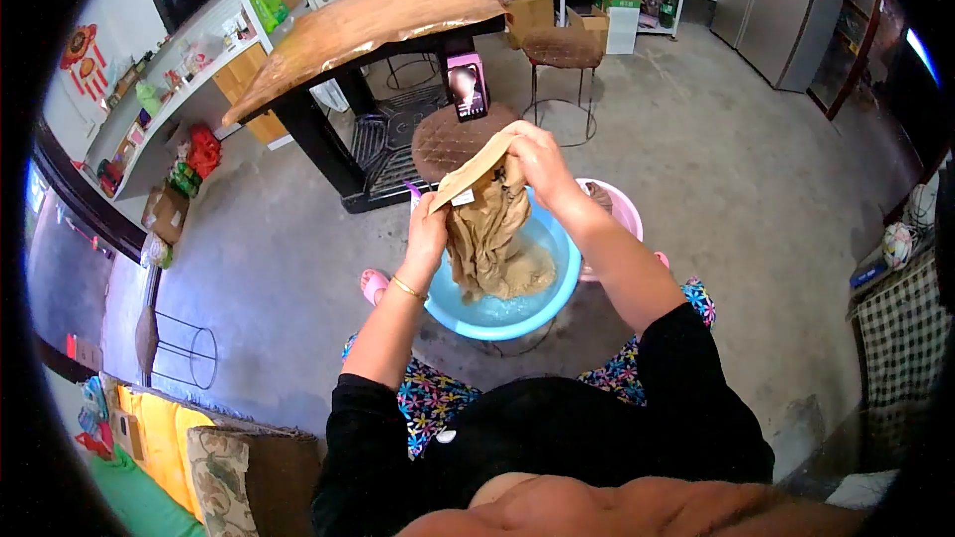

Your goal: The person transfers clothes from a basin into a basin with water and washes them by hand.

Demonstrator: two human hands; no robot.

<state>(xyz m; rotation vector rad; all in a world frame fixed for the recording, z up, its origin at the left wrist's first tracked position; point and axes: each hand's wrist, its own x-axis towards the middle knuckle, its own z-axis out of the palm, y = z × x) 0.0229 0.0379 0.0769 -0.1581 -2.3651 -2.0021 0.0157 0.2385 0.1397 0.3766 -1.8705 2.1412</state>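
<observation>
Sleeves: black cloth point(711, 388), pushed up to bare both forearms above floral trousers point(438, 406).
Left hand: the left hand point(428, 234), a gold-coloured bangle point(408, 288) at its wrist, has its fingers clamped on the near-left end of the garment's band.
Right hand: the right hand point(538, 161) grips the band's other end, fingers closed on the cloth, higher in view and farther right.
Garment: tan, limp and deeply creased, the garment point(482, 229) hangs over the blue basin, a white tag point(463, 197) inside its smooth, flat band.
Direction: the band slants from the left hand up to the right; the body's long axis runs downward, its bunched lower end in the water.
Blue basin: round, smooth-rimmed blue basin point(502, 332), holding water.
Pink basin: pink basin point(629, 219) just beyond the blue one's right edge, partly hidden by the right forearm.
Stool: brown quilted stool point(443, 147), a phone point(466, 89) upright at its far edge.
Table: glossy wood-look table point(368, 25) on a black base.
</observation>
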